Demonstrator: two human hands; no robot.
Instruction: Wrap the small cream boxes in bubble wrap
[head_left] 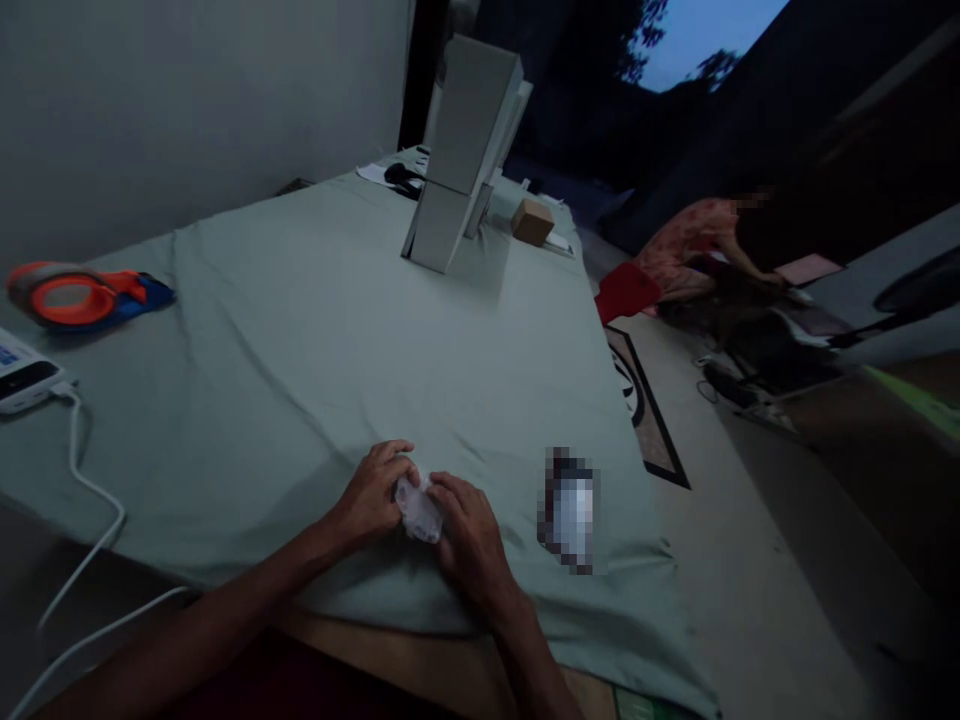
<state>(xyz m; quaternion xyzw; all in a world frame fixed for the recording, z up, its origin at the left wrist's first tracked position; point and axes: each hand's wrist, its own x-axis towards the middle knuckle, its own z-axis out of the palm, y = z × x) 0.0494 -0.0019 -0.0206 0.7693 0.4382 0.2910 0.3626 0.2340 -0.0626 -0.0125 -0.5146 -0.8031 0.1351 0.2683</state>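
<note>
A small crumpled clear plastic item [420, 510] is between my two hands, near the front edge of the cloth-covered table [300, 340]. My left hand [377, 490] grips its left side with curled fingers. On its right side, my right hand [469, 525] has its fingers bent around it. What the plastic contains is too unclear to tell. To the right of my right hand lies a pixelated dark and white object [571, 510].
A tape dispenser [82, 297] and a white device [26, 375] with a cable lie at the left. Tall pale boxes [469, 130] stand toward the back beside a small brown box [532, 222]. A person [690, 240] sits beyond the table at the right.
</note>
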